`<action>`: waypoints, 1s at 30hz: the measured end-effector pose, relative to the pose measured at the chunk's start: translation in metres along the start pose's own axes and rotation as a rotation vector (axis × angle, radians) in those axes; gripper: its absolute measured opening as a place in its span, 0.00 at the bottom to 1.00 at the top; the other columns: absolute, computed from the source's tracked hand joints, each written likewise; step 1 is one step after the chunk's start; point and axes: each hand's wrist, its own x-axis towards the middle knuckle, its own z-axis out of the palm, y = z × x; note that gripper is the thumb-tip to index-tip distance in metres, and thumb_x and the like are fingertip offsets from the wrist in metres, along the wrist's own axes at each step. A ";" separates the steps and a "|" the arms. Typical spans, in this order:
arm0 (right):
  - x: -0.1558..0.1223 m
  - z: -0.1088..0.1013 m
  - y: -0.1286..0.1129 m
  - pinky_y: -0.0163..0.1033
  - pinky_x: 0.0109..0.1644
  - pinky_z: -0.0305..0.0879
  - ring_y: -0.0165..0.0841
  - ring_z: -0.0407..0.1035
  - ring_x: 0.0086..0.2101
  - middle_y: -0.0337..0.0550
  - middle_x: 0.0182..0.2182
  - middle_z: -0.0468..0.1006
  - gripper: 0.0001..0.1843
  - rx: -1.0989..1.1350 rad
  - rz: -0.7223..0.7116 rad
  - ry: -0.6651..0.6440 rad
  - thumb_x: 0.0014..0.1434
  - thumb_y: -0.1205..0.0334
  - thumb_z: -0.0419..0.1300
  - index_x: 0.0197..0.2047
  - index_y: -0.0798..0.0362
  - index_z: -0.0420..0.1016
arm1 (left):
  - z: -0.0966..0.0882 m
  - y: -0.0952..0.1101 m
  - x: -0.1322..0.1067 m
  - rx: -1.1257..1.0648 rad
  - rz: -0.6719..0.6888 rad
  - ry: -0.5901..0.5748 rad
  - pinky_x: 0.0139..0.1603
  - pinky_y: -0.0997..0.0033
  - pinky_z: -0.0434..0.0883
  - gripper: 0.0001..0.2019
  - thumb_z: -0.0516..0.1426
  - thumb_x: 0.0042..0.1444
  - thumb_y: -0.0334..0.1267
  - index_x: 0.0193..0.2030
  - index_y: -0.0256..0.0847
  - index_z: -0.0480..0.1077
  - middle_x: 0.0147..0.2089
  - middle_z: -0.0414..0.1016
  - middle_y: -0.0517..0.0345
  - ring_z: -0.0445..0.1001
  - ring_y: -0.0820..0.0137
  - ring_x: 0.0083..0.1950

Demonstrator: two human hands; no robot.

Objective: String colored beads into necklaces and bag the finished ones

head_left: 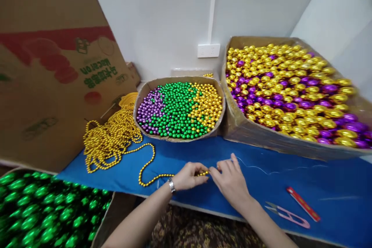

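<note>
My left hand (190, 176), with a silver bracelet at the wrist, is closed around a strand of small gold beads (154, 151). That strand trails left over the blue cloth to a tangled pile of gold bead strings (109, 139). Just to the right, my right hand (229, 178) pinches at the strand's end, its fingertips meeting the last beads. A thin pale thread (258, 167) runs from near the right fingers across the cloth. The fingertips partly hide what the right hand grips.
Pink-handled thread snips (287, 215) and a red packet (303, 203) lie at the right. Behind stand a box of purple, green and gold beads (177, 108) and a larger box of gold and purple beads (290, 93). Green beads (49, 209) fill a container below left, near a tall carton (55, 97).
</note>
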 end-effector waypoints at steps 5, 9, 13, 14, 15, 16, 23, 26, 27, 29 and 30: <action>-0.015 -0.003 0.026 0.62 0.56 0.50 0.34 0.59 0.30 0.42 0.26 0.65 0.11 -0.027 0.047 0.071 0.59 0.62 0.54 0.26 0.49 0.72 | -0.036 -0.002 -0.031 0.392 0.051 -0.013 0.26 0.77 0.58 0.09 0.55 0.54 0.41 0.38 0.40 0.73 0.27 0.74 0.60 0.67 0.74 0.26; -0.044 -0.013 0.051 0.61 0.57 0.49 0.34 0.59 0.30 0.42 0.27 0.65 0.14 -0.039 0.166 0.019 0.60 0.57 0.52 0.27 0.50 0.73 | -0.081 -0.003 -0.074 0.461 -0.041 -0.087 0.30 0.77 0.61 0.11 0.52 0.57 0.43 0.37 0.41 0.72 0.31 0.75 0.58 0.69 0.72 0.30; -0.076 -0.022 0.053 0.57 0.57 0.50 0.34 0.62 0.32 0.42 0.29 0.66 0.16 -0.042 0.308 -0.114 0.62 0.56 0.50 0.28 0.50 0.74 | -0.116 -0.015 -0.099 0.543 -0.182 -0.080 0.30 0.77 0.61 0.15 0.49 0.60 0.48 0.38 0.40 0.71 0.31 0.74 0.59 0.69 0.72 0.30; -0.082 -0.022 0.049 0.56 0.57 0.50 0.33 0.62 0.32 0.42 0.29 0.66 0.16 -0.043 0.318 -0.145 0.62 0.56 0.49 0.28 0.50 0.74 | -0.121 -0.018 -0.103 0.559 -0.194 -0.078 0.32 0.77 0.62 0.15 0.48 0.60 0.48 0.39 0.41 0.71 0.33 0.74 0.59 0.70 0.71 0.32; -0.087 -0.020 0.044 0.55 0.57 0.51 0.33 0.62 0.32 0.41 0.29 0.66 0.16 -0.043 0.323 -0.173 0.62 0.57 0.49 0.28 0.50 0.74 | -0.124 -0.020 -0.106 0.575 -0.203 -0.079 0.34 0.76 0.63 0.15 0.48 0.61 0.48 0.39 0.41 0.71 0.34 0.75 0.58 0.71 0.70 0.33; -0.090 -0.017 0.039 0.55 0.56 0.51 0.33 0.63 0.32 0.41 0.29 0.66 0.16 -0.038 0.328 -0.195 0.62 0.58 0.49 0.28 0.50 0.74 | -0.127 -0.022 -0.109 0.588 -0.214 -0.078 0.35 0.76 0.63 0.15 0.48 0.61 0.48 0.40 0.42 0.71 0.36 0.75 0.58 0.72 0.70 0.35; -0.098 0.001 0.015 0.54 0.56 0.51 0.34 0.65 0.33 0.41 0.29 0.68 0.15 0.017 0.340 -0.264 0.62 0.59 0.50 0.29 0.50 0.73 | -0.129 -0.033 -0.125 0.623 -0.277 -0.031 0.40 0.74 0.66 0.16 0.49 0.60 0.49 0.40 0.43 0.72 0.39 0.77 0.57 0.74 0.67 0.39; -0.100 0.003 0.016 0.54 0.56 0.51 0.34 0.66 0.33 0.41 0.29 0.69 0.14 0.002 0.356 -0.284 0.62 0.59 0.51 0.29 0.50 0.74 | -0.125 -0.037 -0.127 0.604 -0.274 -0.030 0.40 0.75 0.66 0.16 0.49 0.59 0.50 0.40 0.44 0.73 0.40 0.77 0.58 0.74 0.68 0.40; -0.100 0.003 0.018 0.54 0.56 0.51 0.34 0.66 0.33 0.41 0.29 0.69 0.14 -0.004 0.359 -0.290 0.62 0.59 0.51 0.29 0.50 0.74 | -0.123 -0.039 -0.126 0.600 -0.275 -0.026 0.41 0.75 0.65 0.16 0.49 0.59 0.50 0.40 0.44 0.73 0.40 0.77 0.58 0.74 0.68 0.40; -0.101 0.003 0.019 0.53 0.56 0.51 0.34 0.66 0.33 0.41 0.29 0.69 0.14 -0.008 0.359 -0.302 0.62 0.58 0.51 0.29 0.49 0.74 | -0.118 -0.042 -0.125 0.607 -0.285 -0.007 0.40 0.75 0.65 0.17 0.49 0.59 0.51 0.39 0.45 0.74 0.39 0.77 0.58 0.73 0.68 0.40; -0.102 0.003 0.020 0.53 0.55 0.52 0.35 0.66 0.33 0.41 0.29 0.69 0.14 -0.006 0.355 -0.304 0.62 0.58 0.51 0.29 0.49 0.74 | -0.116 -0.044 -0.124 0.621 -0.296 0.007 0.40 0.75 0.65 0.17 0.48 0.59 0.51 0.37 0.45 0.74 0.39 0.77 0.59 0.73 0.68 0.39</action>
